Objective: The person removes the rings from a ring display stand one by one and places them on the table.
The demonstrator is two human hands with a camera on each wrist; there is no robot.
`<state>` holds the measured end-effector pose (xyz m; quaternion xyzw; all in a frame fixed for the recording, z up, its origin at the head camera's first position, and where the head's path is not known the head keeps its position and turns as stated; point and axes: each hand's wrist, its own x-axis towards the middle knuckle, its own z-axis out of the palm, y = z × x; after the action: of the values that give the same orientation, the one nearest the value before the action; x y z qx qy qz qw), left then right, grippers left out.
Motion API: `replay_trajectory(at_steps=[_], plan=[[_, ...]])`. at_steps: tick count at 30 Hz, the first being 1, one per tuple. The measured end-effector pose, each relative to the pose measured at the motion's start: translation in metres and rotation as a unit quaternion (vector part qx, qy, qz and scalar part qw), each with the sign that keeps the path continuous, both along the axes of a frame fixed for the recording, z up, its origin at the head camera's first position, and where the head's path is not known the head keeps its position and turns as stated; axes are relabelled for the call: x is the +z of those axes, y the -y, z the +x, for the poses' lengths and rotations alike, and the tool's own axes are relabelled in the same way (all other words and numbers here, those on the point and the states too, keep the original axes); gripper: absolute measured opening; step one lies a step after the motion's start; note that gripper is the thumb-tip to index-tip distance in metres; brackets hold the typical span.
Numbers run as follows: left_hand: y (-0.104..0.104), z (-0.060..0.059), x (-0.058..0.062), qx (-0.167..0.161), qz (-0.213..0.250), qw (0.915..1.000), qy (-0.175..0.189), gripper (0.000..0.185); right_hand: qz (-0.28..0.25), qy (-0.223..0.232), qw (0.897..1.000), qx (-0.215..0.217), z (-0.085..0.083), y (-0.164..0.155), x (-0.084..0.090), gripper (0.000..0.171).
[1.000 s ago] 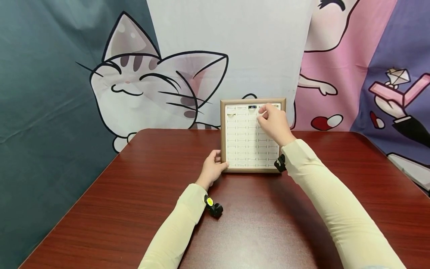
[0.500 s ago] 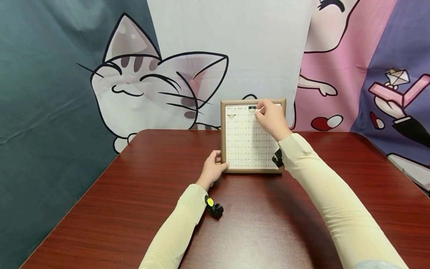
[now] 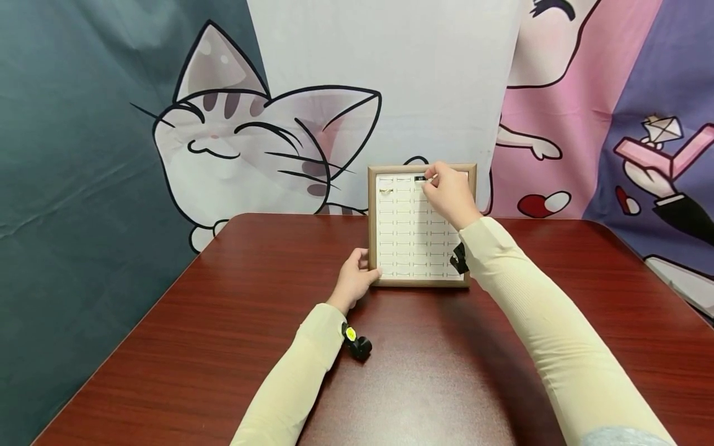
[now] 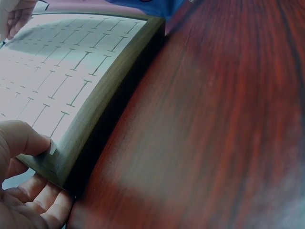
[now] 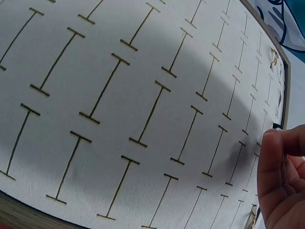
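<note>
A wood-framed ring display tray lies on the dark red table a little above the middle of the head view, its white slotted pad running in rows toward the far edge. The left hand grips the tray's near left corner: in the left wrist view the thumb presses on the pad just inside the frame while the other fingers curl under the corner. The right hand reaches over the upper right part of the tray, fingertips drawn together at the top row beside a small dark ring; it seems to pinch something tiny there, though the head view is too small to tell what, and the right wrist view shows only a bent finger at the lower right of the frame, above the slots. Another ring sits in a slot near the tray's upper left corner. Behind the table hangs a cloth backdrop printed with a cartoon cat at upper left and pink and purple figures at right.
</note>
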<state>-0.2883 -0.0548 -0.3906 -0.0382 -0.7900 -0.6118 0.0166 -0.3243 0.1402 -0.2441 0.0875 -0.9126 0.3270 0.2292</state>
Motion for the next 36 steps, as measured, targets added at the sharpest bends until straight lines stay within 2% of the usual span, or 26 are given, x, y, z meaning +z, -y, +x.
replay_trajectory(at_steps=[12,25,36], plan=[[-0.001,-0.0017,-0.0015,-0.001,0.004,1.0,0.0,0.04,-0.018,0.028,0.999,0.002,-0.0057,0.0041,-0.0025,0.022],[-0.0011,-0.0035,-0.0015,0.0,-0.01,0.9999,0.0,0.039,-0.01,0.013,1.0,-0.002,-0.0079,0.0075,-0.0033,0.019],[-0.0014,-0.0022,-0.0007,-0.002,-0.008,0.9999,-0.01,0.039,-0.023,0.005,1.0,-0.002,-0.009,0.0075,-0.006,0.018]])
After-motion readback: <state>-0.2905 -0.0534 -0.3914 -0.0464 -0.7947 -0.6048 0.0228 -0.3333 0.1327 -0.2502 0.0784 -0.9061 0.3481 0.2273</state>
